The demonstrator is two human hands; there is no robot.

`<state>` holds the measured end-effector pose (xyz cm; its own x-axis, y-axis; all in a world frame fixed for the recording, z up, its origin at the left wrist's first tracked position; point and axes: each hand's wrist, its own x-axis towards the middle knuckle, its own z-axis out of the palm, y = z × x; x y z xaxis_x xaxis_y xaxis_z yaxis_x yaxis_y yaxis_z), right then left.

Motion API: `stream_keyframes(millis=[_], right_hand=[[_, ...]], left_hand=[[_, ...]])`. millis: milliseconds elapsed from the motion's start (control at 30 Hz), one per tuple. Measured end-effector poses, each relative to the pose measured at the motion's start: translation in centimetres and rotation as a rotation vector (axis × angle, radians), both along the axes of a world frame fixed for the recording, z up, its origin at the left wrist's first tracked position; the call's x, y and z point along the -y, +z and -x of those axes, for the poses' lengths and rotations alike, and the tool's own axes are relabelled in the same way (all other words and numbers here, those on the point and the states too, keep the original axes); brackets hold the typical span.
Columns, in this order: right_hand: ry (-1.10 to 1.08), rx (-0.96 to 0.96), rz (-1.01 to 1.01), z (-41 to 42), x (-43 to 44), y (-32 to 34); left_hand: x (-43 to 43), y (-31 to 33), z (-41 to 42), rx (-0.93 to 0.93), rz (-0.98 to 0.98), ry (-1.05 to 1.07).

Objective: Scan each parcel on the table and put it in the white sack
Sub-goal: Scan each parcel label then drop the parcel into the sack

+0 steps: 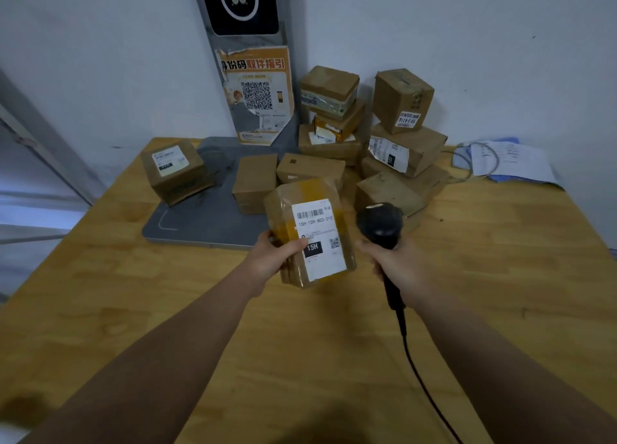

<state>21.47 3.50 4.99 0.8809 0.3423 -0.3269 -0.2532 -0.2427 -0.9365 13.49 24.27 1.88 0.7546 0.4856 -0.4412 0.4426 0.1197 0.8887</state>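
My left hand (272, 258) grips a tape-wrapped cardboard parcel (283, 206) by its lower left edge and holds it above the table. Its white barcode label faces up toward me. My right hand (392, 263) grips the handle of a black handheld scanner (379, 224), whose head sits just right of the parcel's label. Its black cable runs down toward the lower right. Several more cardboard parcels (405, 149) are piled at the back of the wooden table (500, 276). The white sack is not in view.
A grey scanning stand (200, 216) with a tall post and orange QR poster (258, 96) stands at the back left; two small boxes (173, 171) rest on its base. Papers and a cable (510, 163) lie at the back right. A wall corner closes the rear.
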Motion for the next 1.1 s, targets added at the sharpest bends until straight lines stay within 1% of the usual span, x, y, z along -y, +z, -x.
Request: stream_keyframes(millis=[67, 167, 233, 433, 733, 900, 1100], right_hand=[[0.081, 0.056, -0.015, 1.2, -0.3, 0.4], [0.146, 0.062, -0.051, 3.0, -0.8, 1.0], [0.155, 0.047, -0.058, 3.7, -1.0, 1.0], [0.196, 0.043, 0.039, 4.5, -1.3, 0.7], [0.236, 0.057, 0.06, 4.2, -1.4, 1.1], [0.247, 0.048, 0.045, 4.2, -1.5, 0.9], [0.298, 0.014, -0.045, 5.1, -1.7, 1.3]], left_hand=[[0.0, -0.6, 0.6, 0.02, -0.008, 0.058], [0.0, -1.1, 1.1, 0.028, -0.03, 0.085], [-0.1, -1.4, 1.2, 0.023, -0.044, 0.095], [-0.2, -1.5, 1.3, 0.006, -0.063, 0.098], [-0.4, -1.7, 1.2, -0.009, -0.072, 0.091], [-0.6, -1.7, 1.3, -0.016, -0.068, 0.093], [-0.2, 0.0, 3.5, 0.008, -0.098, 0.137]])
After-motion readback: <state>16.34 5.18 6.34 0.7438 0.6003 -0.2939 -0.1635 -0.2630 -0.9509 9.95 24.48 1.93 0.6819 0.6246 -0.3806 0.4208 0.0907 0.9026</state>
